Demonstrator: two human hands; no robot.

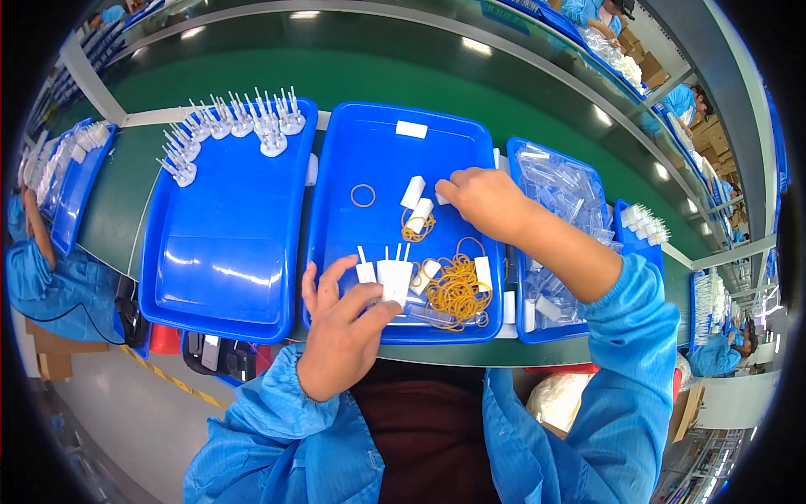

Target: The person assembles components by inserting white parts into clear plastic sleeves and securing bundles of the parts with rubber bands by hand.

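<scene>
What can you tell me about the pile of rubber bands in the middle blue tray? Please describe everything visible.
The pile of rubber bands is a loose, tangled heap of thin, yellowish-brown loops that look like rubber. It lies in the near right part of the blue tray, with one loop sticking out at the top. White blocks lie at its left and right edges. Neither the left hand nor the right hand touches it. Individual bands cannot be counted.

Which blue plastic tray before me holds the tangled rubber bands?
The middle blue plastic tray, holding the tangled tan rubber bands; the left blue tray holds white pronged bundles, the right blue tray mostly clear plastic pieces.
</scene>
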